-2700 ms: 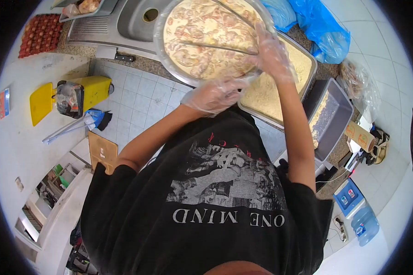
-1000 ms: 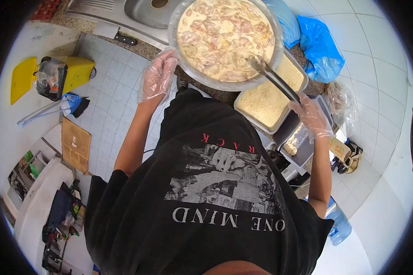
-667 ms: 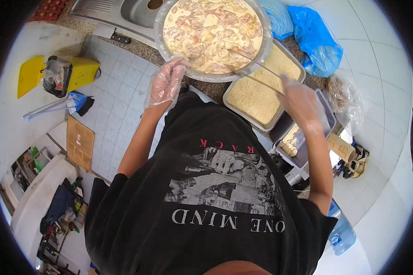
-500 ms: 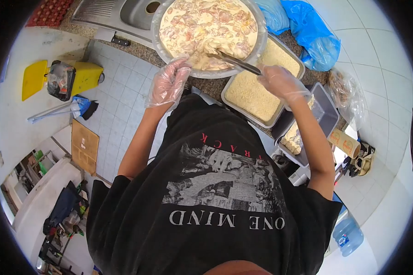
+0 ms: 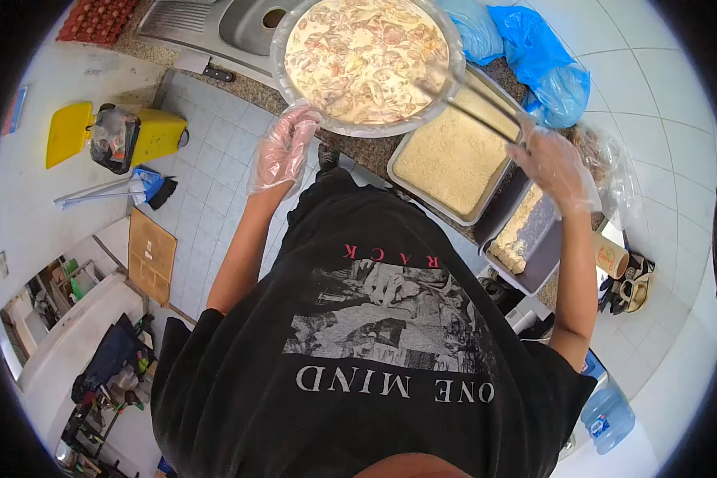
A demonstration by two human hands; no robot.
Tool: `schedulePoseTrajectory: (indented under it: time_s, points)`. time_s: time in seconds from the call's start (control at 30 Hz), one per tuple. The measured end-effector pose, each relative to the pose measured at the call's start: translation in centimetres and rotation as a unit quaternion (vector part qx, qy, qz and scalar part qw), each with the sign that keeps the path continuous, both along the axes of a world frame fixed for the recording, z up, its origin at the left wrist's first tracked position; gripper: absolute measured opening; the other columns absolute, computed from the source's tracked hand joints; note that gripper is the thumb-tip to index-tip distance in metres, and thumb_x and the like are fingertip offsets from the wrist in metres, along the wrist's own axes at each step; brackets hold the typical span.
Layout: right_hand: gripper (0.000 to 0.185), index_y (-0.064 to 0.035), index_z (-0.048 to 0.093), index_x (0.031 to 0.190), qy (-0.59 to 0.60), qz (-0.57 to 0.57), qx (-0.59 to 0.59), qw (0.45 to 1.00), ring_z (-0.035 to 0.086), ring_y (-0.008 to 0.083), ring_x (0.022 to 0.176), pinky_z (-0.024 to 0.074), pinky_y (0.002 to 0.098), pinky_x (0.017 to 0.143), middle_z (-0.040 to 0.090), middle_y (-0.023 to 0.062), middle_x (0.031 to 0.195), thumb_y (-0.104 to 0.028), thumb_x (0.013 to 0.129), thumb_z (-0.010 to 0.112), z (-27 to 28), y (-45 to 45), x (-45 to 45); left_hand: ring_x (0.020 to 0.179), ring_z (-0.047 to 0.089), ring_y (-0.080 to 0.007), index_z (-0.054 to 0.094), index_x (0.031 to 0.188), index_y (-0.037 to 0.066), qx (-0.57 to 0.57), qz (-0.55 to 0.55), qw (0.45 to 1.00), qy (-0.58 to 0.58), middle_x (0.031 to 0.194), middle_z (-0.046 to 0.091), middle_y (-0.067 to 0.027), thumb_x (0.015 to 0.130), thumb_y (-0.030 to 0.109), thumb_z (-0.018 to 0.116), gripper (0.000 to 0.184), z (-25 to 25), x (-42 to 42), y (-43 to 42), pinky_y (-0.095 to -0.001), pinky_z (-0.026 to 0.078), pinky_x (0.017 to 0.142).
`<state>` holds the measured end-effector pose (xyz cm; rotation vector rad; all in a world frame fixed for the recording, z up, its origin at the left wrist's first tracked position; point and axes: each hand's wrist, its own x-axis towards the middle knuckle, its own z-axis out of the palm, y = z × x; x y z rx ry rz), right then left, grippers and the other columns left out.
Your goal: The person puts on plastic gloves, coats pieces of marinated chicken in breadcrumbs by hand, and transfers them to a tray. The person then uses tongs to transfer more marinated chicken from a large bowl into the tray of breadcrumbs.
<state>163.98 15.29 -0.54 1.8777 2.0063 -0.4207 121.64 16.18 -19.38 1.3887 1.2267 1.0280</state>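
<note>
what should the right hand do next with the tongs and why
Probably lower the tongs into the bowl and squeeze them on a piece of meat: the right hand holds them with their arms apart, the blurred tips are at the bowl's side, no piece shows clearly between them, and more meat lies in the bowl.

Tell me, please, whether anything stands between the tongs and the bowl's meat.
Nothing visible does: the right hand holds the tongs across the right rim of the bowl, their blurred tips over the meat.
</note>
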Motion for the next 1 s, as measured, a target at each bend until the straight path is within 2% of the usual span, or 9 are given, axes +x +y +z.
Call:
schedulePoseTrajectory:
  time_s: [0.07,0.13,0.2,0.3,0.4,0.5,0.53,0.93,1.0]
  points:
    - [0.046,-0.0025,0.058,0.138,0.007,0.013,-0.024,1.000,0.075,0.0444,0.102,0.0582,0.0557,0.092,0.075,0.0273,0.102,-0.037,0.107,0.061,-0.2,0.0,-1.9,0.111,0.069,-0.0143,0.061,0.147,0.003,-0.011,-0.002,1.000,0.015,0.121,0.074,-0.0077,0.113,0.014,0.062,0.036,-0.2,-0.1,0.4,-0.0326,0.053,0.103]
    - [0.055,-0.0050,0.052,0.148,0.052,0.061,0.016,0.997,0.073,0.0443,0.104,0.0556,0.0564,0.095,0.074,0.0270,0.103,-0.041,0.107,0.062,-4.8,-0.3,-2.7,0.110,0.069,-0.0140,0.061,0.147,0.003,-0.016,-0.015,1.000,0.013,0.122,0.073,-0.0077,0.113,0.015,0.062,0.036,-0.3,0.1,1.0,-0.0324,0.053,0.103]
    - [0.047,-0.0049,0.059,0.139,0.046,0.037,-0.067,0.996,0.071,0.0461,0.106,0.0546,0.0578,0.098,0.075,0.0274,0.106,-0.038,0.107,0.062,-7.6,2.0,-6.2,0.110,0.068,-0.0139,0.061,0.147,0.003,-0.017,-0.033,0.999,-0.007,0.122,0.073,-0.0076,0.113,0.015,0.062,0.036,-0.5,0.4,1.5,-0.0324,0.053,0.103]
    - [0.040,-0.0034,0.066,0.129,0.111,0.070,-0.008,0.991,0.076,0.0380,0.098,0.0584,0.0521,0.090,0.077,0.0216,0.102,-0.034,0.104,0.061,-13.3,2.6,-4.3,0.109,0.068,-0.0138,0.062,0.147,0.003,0.023,-0.068,0.997,-0.008,0.121,0.072,-0.0068,0.113,0.017,0.063,0.036,0.1,0.1,2.4,-0.0320,0.053,0.104]
    - [0.038,-0.0027,0.070,0.124,0.272,-0.117,-0.120,0.948,0.070,0.0256,0.070,0.0576,0.0420,0.070,0.073,0.0121,0.085,-0.035,0.105,0.063,-8.5,1.3,-2.8,0.110,0.068,-0.0138,0.062,0.147,0.003,-0.003,-0.071,0.997,0.017,0.120,0.072,-0.0062,0.113,0.017,0.063,0.036,0.5,-1.2,3.9,-0.0316,0.052,0.104]
    - [0.033,-0.0041,0.071,0.118,0.386,-0.246,-0.195,0.867,0.054,0.0125,0.052,0.0456,0.0313,0.050,0.062,0.0024,0.071,-0.035,0.106,0.067,-8.3,-1.3,1.1,0.111,0.068,-0.0138,0.062,0.146,0.002,-0.001,-0.059,0.998,0.012,0.120,0.072,-0.0060,0.113,0.017,0.063,0.036,-0.5,-1.8,5.0,-0.0316,0.052,0.105]
    - [0.029,-0.0048,0.071,0.115,0.436,-0.283,-0.190,0.833,0.048,0.0065,0.047,0.0371,0.0273,0.043,0.056,-0.0009,0.067,-0.032,0.107,0.068,-8.5,-2.4,1.8,0.111,0.068,-0.0139,0.063,0.145,0.001,-0.003,-0.054,0.998,-0.011,0.120,0.072,-0.0062,0.113,0.018,0.063,0.036,-0.9,-1.7,5.3,-0.0315,0.052,0.104]
    - [0.030,0.0010,0.071,0.126,0.483,-0.521,0.041,0.703,0.045,0.0071,0.049,0.0341,0.0234,0.044,0.056,-0.0009,0.067,-0.017,0.103,0.066,-3.2,-15.4,5.7,0.111,0.069,-0.0133,0.061,0.148,0.004,0.006,-0.037,0.999,0.036,0.123,0.075,-0.0099,0.114,0.022,0.061,0.038,-1.4,-0.4,7.4,-0.0295,0.051,0.098]
    - [0.030,0.0006,0.072,0.126,0.475,-0.525,0.048,0.704,0.045,0.0069,0.049,0.0340,0.0230,0.045,0.055,-0.0013,0.067,-0.017,0.102,0.066,-3.2,-15.9,6.6,0.112,0.068,-0.0132,0.061,0.146,-0.001,-0.023,-0.024,0.999,0.001,0.121,0.075,-0.0100,0.113,0.019,0.062,0.039,-0.6,0.1,7.4,-0.0296,0.051,0.102]
